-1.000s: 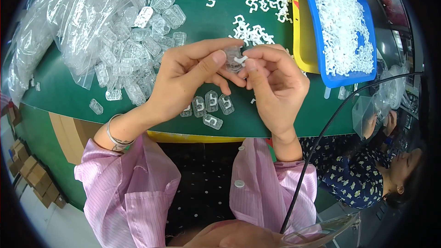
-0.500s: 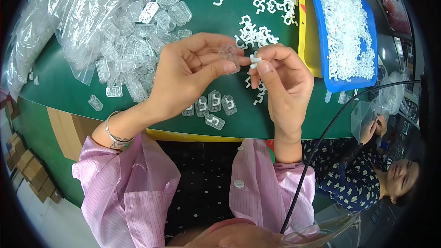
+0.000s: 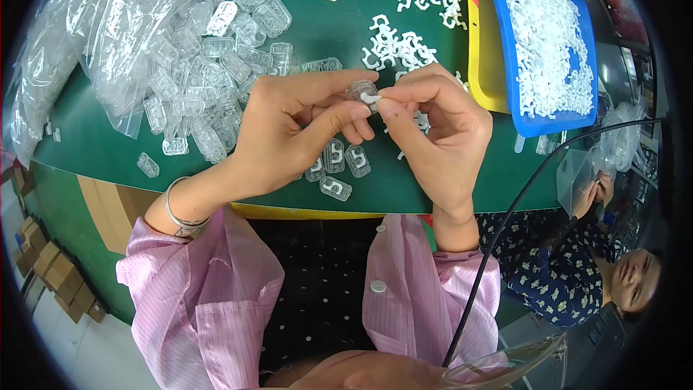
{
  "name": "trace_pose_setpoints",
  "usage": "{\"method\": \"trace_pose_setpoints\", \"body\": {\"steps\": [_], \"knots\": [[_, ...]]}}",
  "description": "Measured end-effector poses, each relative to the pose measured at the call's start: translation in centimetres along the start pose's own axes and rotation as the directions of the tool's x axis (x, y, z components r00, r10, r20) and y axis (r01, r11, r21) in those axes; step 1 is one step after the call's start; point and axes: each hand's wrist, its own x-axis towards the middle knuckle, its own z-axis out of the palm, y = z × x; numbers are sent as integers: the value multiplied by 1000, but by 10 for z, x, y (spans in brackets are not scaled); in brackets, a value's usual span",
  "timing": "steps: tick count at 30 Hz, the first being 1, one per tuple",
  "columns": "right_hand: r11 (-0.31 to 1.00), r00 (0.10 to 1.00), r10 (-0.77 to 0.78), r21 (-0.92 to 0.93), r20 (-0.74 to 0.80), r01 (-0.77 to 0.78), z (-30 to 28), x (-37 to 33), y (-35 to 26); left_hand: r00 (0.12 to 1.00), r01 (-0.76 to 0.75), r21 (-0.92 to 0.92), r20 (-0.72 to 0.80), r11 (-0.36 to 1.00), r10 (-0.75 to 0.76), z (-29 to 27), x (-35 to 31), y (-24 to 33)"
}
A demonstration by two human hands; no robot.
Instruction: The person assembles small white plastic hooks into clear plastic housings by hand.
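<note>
My left hand is closed, pinching a clear plastic case between thumb and fingers above the table. My right hand pinches a small white curved plastic piece, which lies against the case and looks partly inside it. Below the hands lie several clear cases, each with a white piece in it. Just beyond my right hand is a loose pile of white curved pieces. A large heap of clear cases spreads to the left of my left hand.
Clear plastic bags cover the far left of the green table. A blue tray full of white pieces rests on a yellow bin at the right. A black cable crosses there. A co-worker handles a clear bag.
My hands have come together, and the white piece has moved left from beside the case to against it. The case has tilted in my left hand.
</note>
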Motion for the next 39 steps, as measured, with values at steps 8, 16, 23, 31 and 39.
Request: {"method": "trace_pose_setpoints", "body": {"steps": [8, 16, 23, 31, 39], "knots": [[965, 983, -171, -211, -59, 155, 9, -2, 3, 999, 15, 43, 46, 999, -17, -1, 0, 3], [997, 990, 67, -57, 121, -60, 1, 3, 6, 986, 144, -254, 117, 956, -117, -9, 4, 6], [983, 981, -184, -14, 63, 185, 11, 4, 14, 979, 181, -302, 149, 936, -141, -11, 3, 10], [967, 996, -75, -241, 46, 84, -21, 7, 2, 979, 176, 58, 97, 983, -181, -13, -8, 21], [610, 915, -93, -703, 393, 364, -14, -24, 5, 965, -183, 826, 49, 532, 256, 0, -35, -7]]}}
